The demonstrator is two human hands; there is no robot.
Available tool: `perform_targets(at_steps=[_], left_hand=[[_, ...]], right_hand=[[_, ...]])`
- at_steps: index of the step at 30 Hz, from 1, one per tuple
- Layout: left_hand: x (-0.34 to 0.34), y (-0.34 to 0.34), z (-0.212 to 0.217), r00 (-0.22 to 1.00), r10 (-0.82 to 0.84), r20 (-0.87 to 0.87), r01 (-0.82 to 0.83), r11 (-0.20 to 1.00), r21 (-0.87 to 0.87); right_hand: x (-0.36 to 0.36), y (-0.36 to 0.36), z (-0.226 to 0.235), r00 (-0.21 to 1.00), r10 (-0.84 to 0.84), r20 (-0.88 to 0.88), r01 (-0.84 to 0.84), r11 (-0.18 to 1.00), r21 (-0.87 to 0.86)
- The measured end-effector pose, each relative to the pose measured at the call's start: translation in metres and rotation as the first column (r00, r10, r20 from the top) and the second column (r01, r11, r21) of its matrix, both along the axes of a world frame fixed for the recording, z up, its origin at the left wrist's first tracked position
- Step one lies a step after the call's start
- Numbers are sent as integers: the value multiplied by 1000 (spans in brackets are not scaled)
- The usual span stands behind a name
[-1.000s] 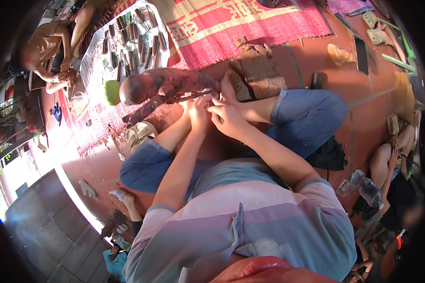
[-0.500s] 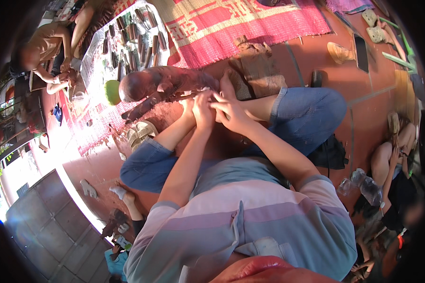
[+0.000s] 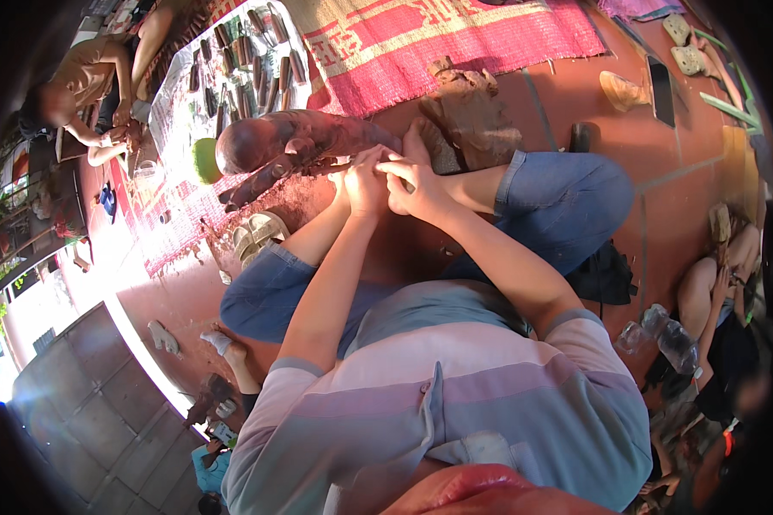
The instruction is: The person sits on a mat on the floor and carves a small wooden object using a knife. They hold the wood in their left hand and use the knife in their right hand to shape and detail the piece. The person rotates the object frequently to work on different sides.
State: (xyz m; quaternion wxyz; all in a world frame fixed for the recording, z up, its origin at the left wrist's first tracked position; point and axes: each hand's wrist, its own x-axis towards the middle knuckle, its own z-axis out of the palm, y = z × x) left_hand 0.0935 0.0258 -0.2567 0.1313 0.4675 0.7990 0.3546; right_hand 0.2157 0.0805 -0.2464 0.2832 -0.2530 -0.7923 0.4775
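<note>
A dark reddish-brown carved wooden figure (image 3: 262,144) lies on its side in front of my crossed legs, its rounded head toward the left. My left hand (image 3: 366,182) is closed by the figure's right end, fingers curled. Close against it, my right hand (image 3: 414,187) is closed too, fingers bent and pointing left. Whatever they grip is thin or hidden by the fingers, and I cannot make it out. My bare feet rest beside the carving, one partly behind my left hand.
Several wood-handled carving tools (image 3: 258,73) lie on a pale sheet beyond the figure. Next to it sits a green round object (image 3: 204,160). A rough wood block (image 3: 472,120) stands right of my foot; sandals (image 3: 259,238) lie to the left. Other people work at both sides.
Both hands have shifted slightly away from me along the figure and remain close together. The view has moved a little; the carving stays by my feet.
</note>
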Motion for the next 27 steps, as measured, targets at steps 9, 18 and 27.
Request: perform_targets(at_steps=[9,18,27], left_hand=[[0,0,-8,999,-5,51,2,999,53],[13,-7,-6,989,-94,112,85,993,81],[9,-5,-12,999,-18,30,17,999,31]], right_hand=[[0,-2,7,999,-43,2,42,975,-218],[11,-5,15,995,-79,-55,72,991,-115],[12,-14,1,995,-62,-82,59,998,-38]])
